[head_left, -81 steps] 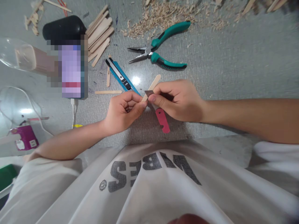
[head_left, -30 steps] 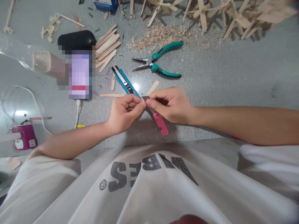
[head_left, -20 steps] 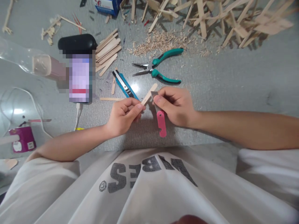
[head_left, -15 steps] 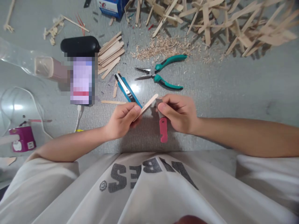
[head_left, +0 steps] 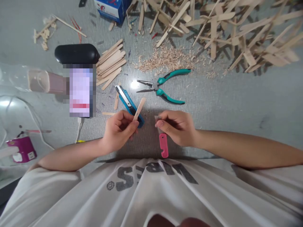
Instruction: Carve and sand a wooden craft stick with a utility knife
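Between the thumb and fingers of my left hand is a wooden popsicle stick, its rounded end slanting up and away from me. A small dark slit or mark shows on the stick near the thumb. My right hand pinches the blade of a small knife whose pink handle hangs down toward my shirt; most of the blade is covered by the fingers. The two hands are apart. Just beyond my left hand lies a blue utility knife. Open needle-nose pliers with green grips rest farther off.
Stacked popsicle sticks lie left of centre, near a black case and a phone on a cable. Wood shavings and a large heap of sticks spread across the back. A blue box stands there too.
The popsicle stick has tipped more upright and moved left, away from the knife. My hands have drawn apart, and the view has shifted slightly.
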The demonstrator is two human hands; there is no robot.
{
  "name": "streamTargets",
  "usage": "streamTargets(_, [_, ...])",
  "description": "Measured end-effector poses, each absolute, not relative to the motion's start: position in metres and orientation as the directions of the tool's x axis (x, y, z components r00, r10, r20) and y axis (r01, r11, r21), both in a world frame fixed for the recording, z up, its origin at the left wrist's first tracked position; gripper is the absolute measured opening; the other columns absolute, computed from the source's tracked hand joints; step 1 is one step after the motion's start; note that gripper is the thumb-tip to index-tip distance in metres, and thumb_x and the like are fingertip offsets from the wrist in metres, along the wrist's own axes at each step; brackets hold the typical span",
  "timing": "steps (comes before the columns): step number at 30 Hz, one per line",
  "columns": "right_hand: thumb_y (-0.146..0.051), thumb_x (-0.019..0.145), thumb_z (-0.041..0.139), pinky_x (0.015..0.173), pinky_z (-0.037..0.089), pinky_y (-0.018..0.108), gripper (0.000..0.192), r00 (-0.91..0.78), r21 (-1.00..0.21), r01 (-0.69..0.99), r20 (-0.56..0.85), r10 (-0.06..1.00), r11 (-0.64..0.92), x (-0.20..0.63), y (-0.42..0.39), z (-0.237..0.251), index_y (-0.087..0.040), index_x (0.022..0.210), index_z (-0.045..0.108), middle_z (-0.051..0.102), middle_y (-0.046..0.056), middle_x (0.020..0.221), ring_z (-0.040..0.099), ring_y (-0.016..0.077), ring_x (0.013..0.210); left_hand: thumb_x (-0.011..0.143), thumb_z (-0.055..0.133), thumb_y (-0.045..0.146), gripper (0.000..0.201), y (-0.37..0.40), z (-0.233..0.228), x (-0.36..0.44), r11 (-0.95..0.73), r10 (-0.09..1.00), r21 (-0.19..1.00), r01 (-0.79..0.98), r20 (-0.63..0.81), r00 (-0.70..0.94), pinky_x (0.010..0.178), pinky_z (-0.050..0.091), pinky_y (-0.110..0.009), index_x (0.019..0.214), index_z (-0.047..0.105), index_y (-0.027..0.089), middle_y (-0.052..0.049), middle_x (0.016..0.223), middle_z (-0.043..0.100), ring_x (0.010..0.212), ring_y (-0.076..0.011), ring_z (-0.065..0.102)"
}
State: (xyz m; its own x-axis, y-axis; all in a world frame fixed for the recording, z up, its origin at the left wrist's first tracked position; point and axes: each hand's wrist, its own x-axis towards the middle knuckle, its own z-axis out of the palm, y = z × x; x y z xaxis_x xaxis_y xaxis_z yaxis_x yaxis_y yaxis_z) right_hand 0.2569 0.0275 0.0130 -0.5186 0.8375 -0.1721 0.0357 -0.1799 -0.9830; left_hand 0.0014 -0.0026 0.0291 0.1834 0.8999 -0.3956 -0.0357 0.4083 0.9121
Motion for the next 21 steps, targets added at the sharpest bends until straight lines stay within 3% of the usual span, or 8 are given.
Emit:
streamTargets(2, [-0.055,0.111,0.086,0.045,0.026,0.025,0.047,-0.547,-0.985,0.050,-0.166,0.821,-0.165,0.254,0.029,0.014,-0.024,0.083,0.065,0.052,-0.008,0.060,0.037,0.0074,0.049,0.104,0.093,0.054,0.046,-0.003,0.028,0.002,0.424,0.893,0.905,-0.031,-0.412,0.180,0.040,0.045,-0.017,0.091,0.061,0.023,-0.001,0.065,0.078,0.041,-0.0097,0.061])
streamTargets(7, [-0.035,0.109,0.082,0.047,0.031,0.026,0.030,-0.572,-0.998,0.057,-0.058,0.818,-0.031,0.248,0.031,0.014,-0.025,0.084,0.068,0.057,-0.008,0.062,0.043,0.0080,0.050,0.105,0.091,0.060,0.048,-0.006,0.022,0.006,0.325,0.932,0.945,-0.035,-0.314,0.180,0.039,0.043,-0.017,0.090,0.065,0.023,-0.001,0.064,0.079,0.040,-0.0094,0.060])
streamTargets(13, [-0.034,0.109,0.076,0.048,0.029,0.028,0.028,-0.578,-0.999,0.021,-0.048,0.815,-0.043,0.244,0.028,0.010,-0.025,0.085,0.065,0.052,-0.009,0.062,0.037,0.0087,0.051,0.104,0.090,0.069,0.054,-0.008,0.019,0.009,0.244,0.949,0.969,0.031,-0.245,0.199,0.039,0.040,-0.018,0.089,0.067,0.022,-0.001,0.062,0.077,0.041,-0.0094,0.059])
streamTargets(21, [-0.041,0.107,0.082,0.051,0.028,0.029,0.034,-0.579,-0.994,0.045,-0.106,0.809,-0.098,0.239,0.027,0.009,-0.024,0.082,0.067,0.049,-0.008,0.063,0.037,0.0095,0.057,0.099,0.094,0.075,0.062,-0.011,0.015,0.015,0.152,0.968,0.986,0.067,-0.163,0.192,0.042,0.041,-0.018,0.085,0.066,0.021,-0.003,0.063,0.078,0.042,-0.0084,0.059])
